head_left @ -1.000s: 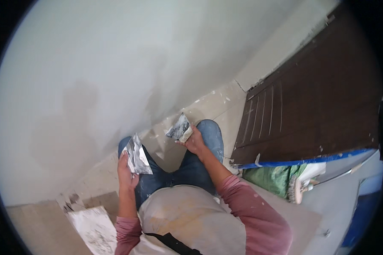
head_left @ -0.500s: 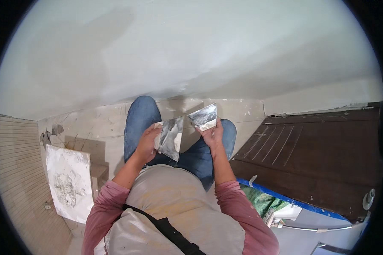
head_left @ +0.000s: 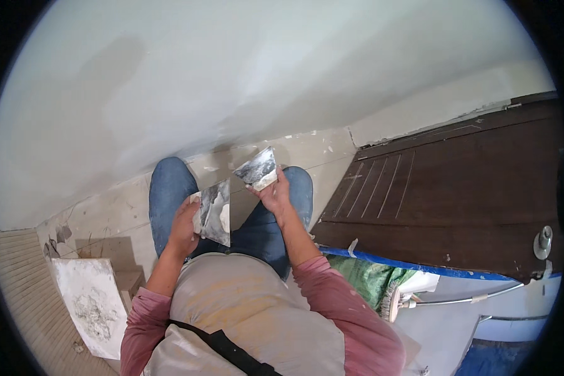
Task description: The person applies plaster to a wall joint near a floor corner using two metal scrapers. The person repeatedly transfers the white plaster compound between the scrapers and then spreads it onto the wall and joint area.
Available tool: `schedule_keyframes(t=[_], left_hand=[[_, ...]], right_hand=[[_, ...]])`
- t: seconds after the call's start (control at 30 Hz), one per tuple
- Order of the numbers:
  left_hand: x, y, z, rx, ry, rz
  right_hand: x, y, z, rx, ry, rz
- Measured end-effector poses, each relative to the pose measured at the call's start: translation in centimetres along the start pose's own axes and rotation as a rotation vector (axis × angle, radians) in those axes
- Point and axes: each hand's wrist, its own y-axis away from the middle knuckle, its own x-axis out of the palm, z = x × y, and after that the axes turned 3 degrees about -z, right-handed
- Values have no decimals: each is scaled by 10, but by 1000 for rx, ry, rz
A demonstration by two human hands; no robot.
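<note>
My left hand (head_left: 183,227) is closed on a wide putty knife (head_left: 216,213); its flat metal blade is smeared with grey and white putty, and the grip is hidden in the hand. A smaller putty knife (head_left: 259,168), also coated with putty, is held in my right hand (head_left: 276,195), blade angled up toward the wall. Both blades are above my bent knees, apart from each other. Over at the lower left lies a white board (head_left: 91,307) with a rough patch of putty on it.
A smooth pale wall (head_left: 232,69) rises ahead. To the right is a dark brown door (head_left: 457,194) with a metal knob (head_left: 543,242) and blue tape along its edge. A brush (head_left: 390,302) and green sheeting (head_left: 360,276) lie beyond the door edge. Ribbed panelling (head_left: 19,294) is at left.
The view has turned, so my hands and knees appear further left and the door higher and tilted. Both putty knives stay in my hands; the brush now shows more fully.
</note>
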Motion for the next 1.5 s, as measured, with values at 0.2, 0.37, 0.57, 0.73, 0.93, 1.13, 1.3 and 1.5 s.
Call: schedule_keyframes(t=[0.2, 0.37, 0.57, 0.73, 0.93, 1.13, 1.3, 1.5], left_hand=[[-5, -1, 4, 26, -28, 16], [-3, -1, 4, 22, -8, 39], [2, 3, 3, 61, 24, 35], [-4, -3, 2, 156, -3, -142], [10, -23, 2, 675, -108, -354], [33, -24, -8, 735, -53, -387], [32, -17, -36, 690, -43, -330], [35, -17, -65, 659, -330, -256]], right_hand=[[6, 3, 1, 8, 22, -4], [6, 3, 1, 12, 42, -20], [8, 6, 3, 9, 29, -6], [39, 42, -5, -120, 161, 16], [103, 105, -41, -320, 181, 214], [125, 110, -56, -678, 913, 147], [119, 102, -34, -576, 1240, 111], [143, 115, 13, -959, 1419, 151]])
